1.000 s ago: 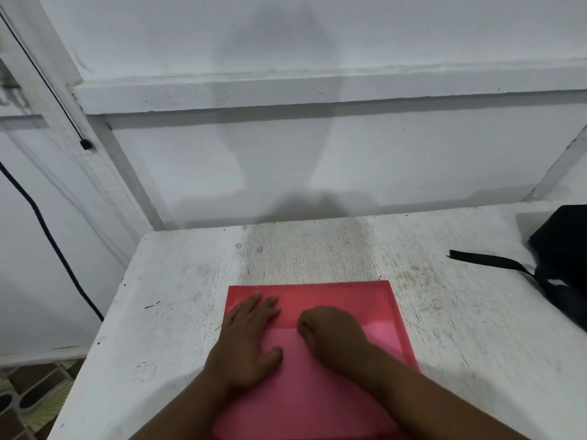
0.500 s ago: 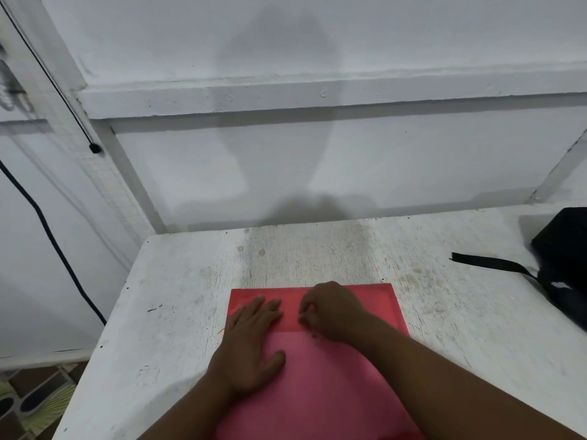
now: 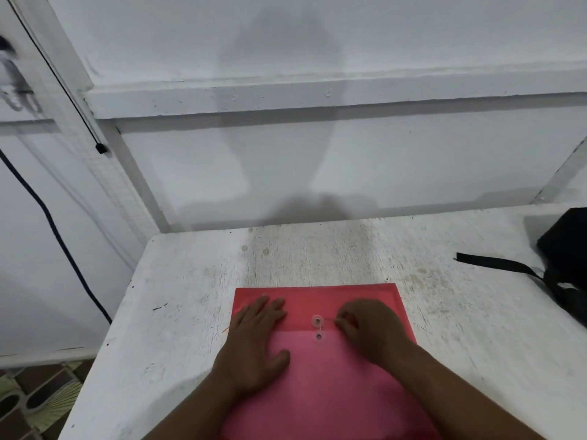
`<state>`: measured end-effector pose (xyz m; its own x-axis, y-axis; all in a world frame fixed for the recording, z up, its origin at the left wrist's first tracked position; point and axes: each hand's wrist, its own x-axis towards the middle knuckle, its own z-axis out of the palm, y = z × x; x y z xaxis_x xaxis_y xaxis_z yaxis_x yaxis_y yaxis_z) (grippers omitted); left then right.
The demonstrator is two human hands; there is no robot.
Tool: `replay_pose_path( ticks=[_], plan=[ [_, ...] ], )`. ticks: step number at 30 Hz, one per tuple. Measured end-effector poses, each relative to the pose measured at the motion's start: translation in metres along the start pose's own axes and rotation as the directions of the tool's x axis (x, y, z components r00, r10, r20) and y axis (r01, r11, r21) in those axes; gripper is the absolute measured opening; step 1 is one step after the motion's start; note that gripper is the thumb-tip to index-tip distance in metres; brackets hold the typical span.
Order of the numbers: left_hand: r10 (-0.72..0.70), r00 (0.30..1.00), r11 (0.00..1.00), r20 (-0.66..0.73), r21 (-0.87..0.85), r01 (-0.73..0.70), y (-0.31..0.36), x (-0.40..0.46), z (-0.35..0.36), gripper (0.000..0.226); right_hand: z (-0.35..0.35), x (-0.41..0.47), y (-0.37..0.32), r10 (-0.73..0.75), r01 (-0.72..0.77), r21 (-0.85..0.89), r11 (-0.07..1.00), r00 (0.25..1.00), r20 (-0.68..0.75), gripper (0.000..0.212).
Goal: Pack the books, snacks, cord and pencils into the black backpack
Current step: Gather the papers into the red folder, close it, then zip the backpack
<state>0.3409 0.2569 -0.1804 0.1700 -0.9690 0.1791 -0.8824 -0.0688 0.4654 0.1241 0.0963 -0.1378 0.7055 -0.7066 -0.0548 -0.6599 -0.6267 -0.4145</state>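
Pulling sideways now, the right hand (image 3: 368, 327) is pinching the thin string that runs from the upper clasp disc (image 3: 317, 320) of the red envelope (image 3: 333, 392). Half a second ago this hand was bunched right over the middle of the flap and hiding the clasp; it is now sitting to the right of it, so both the upper disc and the lower disc (image 3: 319, 336) are showing, with a short length of string still linking them. The left hand (image 3: 254, 347) is staying flat, fingers spread and straight, pressing the envelope down onto the white desk (image 3: 178, 312) as before.

Judging from this, the person is unwinding the tie closure, and the flap is not yet lifted. What the envelope is holding cannot be told; no books, snacks, cord or pencils are showing. The black backpack (image 3: 568, 249) is lying well apart at the desk's right edge, partly out of view, one strap (image 3: 495, 265) trailing towards the envelope, so packing is looking barely begun.
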Motion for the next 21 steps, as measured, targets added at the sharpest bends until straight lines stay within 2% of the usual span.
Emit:
replay_pose_path(
  ticks=[6,11,16,21],
  plan=[
    [-0.012,1.000,1.000,0.011,0.011,0.012,0.001,0.000,-0.001,0.077,0.018,-0.030,-0.014,-0.084,0.084,0.030,0.996,0.996,-0.014,0.031],
    [-0.007,1.000,1.000,0.000,0.010,0.007,0.000,-0.001,0.000,0.076,0.027,-0.031,-0.022,-0.163,0.161,-0.028,0.987,0.985,-0.065,0.041],
    [-0.002,1.000,1.000,-0.007,0.010,0.002,0.001,0.000,-0.001,0.075,0.031,-0.034,-0.034,-0.205,0.189,-0.132,0.973,0.972,-0.114,0.023],
    [0.012,1.000,1.000,-0.010,0.019,-0.012,0.000,-0.001,0.000,0.076,0.031,-0.022,-0.043,-0.275,0.261,-0.170,0.950,0.959,-0.068,0.023]
  ],
)
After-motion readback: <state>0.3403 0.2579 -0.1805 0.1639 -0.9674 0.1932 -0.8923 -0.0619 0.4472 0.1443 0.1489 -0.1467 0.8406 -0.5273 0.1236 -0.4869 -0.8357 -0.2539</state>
